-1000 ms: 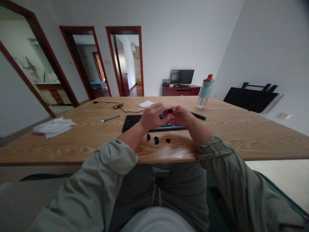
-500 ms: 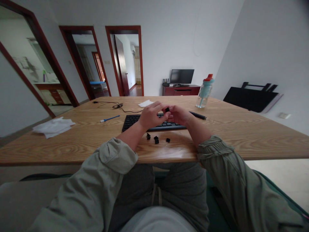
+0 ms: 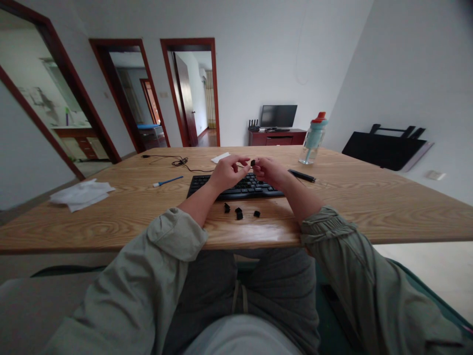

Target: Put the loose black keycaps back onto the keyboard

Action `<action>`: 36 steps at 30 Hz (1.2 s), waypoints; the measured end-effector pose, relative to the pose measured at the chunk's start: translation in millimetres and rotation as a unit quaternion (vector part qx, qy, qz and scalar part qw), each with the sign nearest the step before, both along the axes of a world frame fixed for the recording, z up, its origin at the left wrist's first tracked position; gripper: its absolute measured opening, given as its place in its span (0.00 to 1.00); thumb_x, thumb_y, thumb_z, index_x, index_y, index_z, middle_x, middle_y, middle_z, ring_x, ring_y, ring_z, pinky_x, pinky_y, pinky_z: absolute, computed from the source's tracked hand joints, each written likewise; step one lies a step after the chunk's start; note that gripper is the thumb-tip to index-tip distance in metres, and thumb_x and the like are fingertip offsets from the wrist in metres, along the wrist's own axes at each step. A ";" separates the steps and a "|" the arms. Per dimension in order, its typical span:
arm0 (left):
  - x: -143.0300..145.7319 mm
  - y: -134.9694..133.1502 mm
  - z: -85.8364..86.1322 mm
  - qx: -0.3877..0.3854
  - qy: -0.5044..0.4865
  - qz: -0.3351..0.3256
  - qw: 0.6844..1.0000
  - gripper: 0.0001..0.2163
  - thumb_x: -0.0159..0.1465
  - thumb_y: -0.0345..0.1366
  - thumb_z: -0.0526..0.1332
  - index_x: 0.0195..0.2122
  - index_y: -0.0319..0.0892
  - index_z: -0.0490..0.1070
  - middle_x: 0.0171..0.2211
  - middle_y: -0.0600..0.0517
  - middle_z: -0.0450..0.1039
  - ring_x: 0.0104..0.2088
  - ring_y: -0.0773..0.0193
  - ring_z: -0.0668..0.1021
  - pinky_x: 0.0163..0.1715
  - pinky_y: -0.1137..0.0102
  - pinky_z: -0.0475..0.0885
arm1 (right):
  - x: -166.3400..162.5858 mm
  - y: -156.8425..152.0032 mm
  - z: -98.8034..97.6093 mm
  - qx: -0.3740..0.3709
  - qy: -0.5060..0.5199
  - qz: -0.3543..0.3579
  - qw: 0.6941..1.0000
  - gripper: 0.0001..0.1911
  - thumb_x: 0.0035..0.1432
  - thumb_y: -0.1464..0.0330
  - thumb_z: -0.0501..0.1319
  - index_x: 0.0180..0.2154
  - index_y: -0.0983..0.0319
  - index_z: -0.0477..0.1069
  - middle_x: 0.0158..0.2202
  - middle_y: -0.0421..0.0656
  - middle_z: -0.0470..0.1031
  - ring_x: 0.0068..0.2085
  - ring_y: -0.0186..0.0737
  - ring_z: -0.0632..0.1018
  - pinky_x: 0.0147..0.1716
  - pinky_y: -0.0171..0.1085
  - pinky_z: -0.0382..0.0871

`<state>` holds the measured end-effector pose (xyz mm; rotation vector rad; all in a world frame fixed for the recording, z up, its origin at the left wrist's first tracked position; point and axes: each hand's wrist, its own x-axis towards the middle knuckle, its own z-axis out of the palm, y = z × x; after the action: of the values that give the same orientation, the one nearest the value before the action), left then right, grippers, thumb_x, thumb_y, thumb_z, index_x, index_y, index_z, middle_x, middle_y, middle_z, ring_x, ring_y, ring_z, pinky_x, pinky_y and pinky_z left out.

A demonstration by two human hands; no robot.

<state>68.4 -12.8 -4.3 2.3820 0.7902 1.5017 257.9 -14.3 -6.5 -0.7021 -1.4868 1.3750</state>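
A small black keycap (image 3: 253,162) is pinched between the thumb and fingertips of my right hand (image 3: 269,171), above the keyboard. My left hand (image 3: 229,171) hovers just to its left, fingers curved and apart, with nothing visible in it. Below both hands lies the black keyboard (image 3: 266,188), partly covered by them. Several loose black keycaps rest on the table in front of its near edge, among them one on the left (image 3: 226,208) and one on the right (image 3: 256,214).
The wooden table (image 3: 148,222) also bears white tissues (image 3: 83,194), a blue brush (image 3: 168,181), a coiled cable (image 3: 180,161), a small white paper (image 3: 220,157), a black pen-like tool (image 3: 302,175) and a water bottle (image 3: 313,140).
My hands have drawn apart; the left fingers have come off the keycap, which stays in my right hand and has shifted slightly left and up. More of the keyboard shows.
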 end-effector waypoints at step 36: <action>1.1 56.6 -19.9 -0.111 0.303 0.040 0.946 0.12 0.61 0.36 0.64 0.46 0.44 0.80 0.42 0.53 0.80 0.41 0.63 0.78 0.44 0.70 0.70 | 23.6 8.7 14.4 -0.009 -0.032 -0.226 0.974 0.14 0.53 0.62 0.57 0.38 0.64 0.69 0.23 0.36 0.56 0.20 0.28 0.53 0.18 0.32 0.42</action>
<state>69.5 43.8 -24.1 2.6674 1.1163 0.6299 281.5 -5.6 7.9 -1.0328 -1.2630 1.0247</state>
